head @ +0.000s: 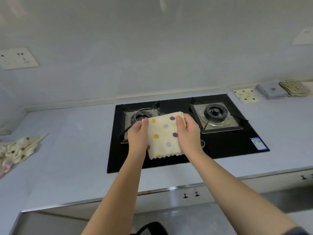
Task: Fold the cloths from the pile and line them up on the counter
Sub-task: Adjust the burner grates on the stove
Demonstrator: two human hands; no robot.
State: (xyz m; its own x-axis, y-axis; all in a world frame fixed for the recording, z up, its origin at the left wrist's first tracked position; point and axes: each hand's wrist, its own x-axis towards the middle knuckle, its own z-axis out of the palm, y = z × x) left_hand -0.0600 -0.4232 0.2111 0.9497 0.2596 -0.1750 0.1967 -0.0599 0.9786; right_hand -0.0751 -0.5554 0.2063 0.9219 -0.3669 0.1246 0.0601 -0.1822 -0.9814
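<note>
Over the gas hob [228, 146], a folded spotted cloth [163, 137] is gripped at both side edges by left hand [138, 135] and right hand [188, 133], forearms outstretched.

Readable text: none legible in the head view.
Sticker [257, 143]: blue-edged label on the front right corner of the black hob [169, 162]. It carries printed blocks, but the characters are too small and blurred to read.
Wall plate, upper right [304, 36]: small dark mark near its top edge, blurred. Cannot tell whether it is lettering.
Brands, numbers, signs: none that can be made out on any surface.
</note>
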